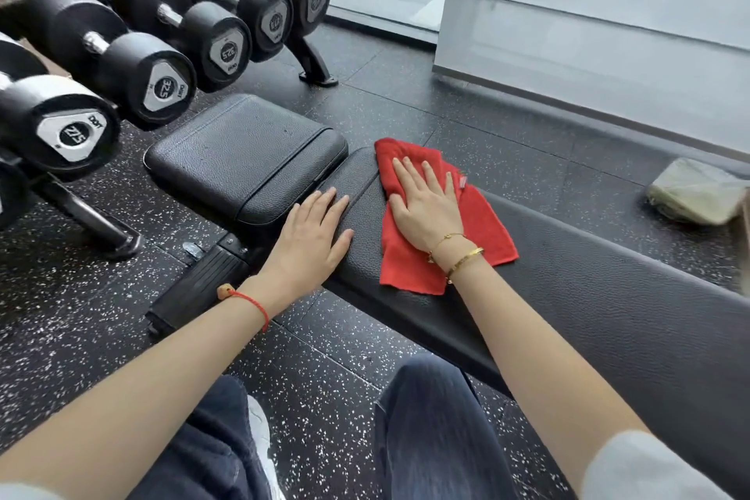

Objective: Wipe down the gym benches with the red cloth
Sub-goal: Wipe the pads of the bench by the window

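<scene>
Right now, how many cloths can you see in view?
2. The red cloth lies flat on the long bench pad under the right hand. A pale greenish folded cloth sits farther right at the frame edge. Others may be out of view.

The right hand (426, 207) lay flat over the middle of the cloth (483, 227), hiding that part. The bench (608, 296) ran out past the right edge, and its frame was mostly out of sight beneath the pads. The dumbbells (162, 81) were cut off at the left and top edges. A greenish bundle (694, 191) at the right edge was blurred and unidentifiable.
</scene>
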The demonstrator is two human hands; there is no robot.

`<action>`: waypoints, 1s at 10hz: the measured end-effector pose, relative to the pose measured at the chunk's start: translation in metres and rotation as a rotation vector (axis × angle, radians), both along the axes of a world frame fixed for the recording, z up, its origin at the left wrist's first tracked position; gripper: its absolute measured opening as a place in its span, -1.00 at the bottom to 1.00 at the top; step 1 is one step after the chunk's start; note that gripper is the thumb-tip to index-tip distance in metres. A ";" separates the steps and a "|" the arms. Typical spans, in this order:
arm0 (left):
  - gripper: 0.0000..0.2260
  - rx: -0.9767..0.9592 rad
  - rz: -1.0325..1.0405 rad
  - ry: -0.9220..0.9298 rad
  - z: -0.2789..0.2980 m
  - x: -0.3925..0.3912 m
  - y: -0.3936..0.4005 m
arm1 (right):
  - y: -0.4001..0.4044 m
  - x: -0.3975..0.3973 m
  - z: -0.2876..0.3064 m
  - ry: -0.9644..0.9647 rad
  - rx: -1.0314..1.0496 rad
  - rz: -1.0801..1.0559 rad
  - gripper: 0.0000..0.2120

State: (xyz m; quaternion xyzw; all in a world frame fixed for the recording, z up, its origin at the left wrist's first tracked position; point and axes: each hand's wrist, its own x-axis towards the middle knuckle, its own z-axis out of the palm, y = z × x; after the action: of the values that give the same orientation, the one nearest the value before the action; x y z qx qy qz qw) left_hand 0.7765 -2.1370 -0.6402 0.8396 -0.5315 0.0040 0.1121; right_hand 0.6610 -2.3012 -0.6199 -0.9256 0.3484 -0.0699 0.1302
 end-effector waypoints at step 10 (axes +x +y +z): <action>-0.48 -0.009 -0.003 -0.016 0.000 0.000 -0.003 | 0.028 -0.087 -0.009 -0.048 -0.035 0.142 -0.44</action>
State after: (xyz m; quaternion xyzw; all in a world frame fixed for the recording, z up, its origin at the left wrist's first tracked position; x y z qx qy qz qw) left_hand 0.7769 -2.1402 -0.6405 0.8383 -0.5335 0.0129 0.1116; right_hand 0.5737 -2.2737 -0.6289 -0.9483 0.2772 -0.0886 0.1268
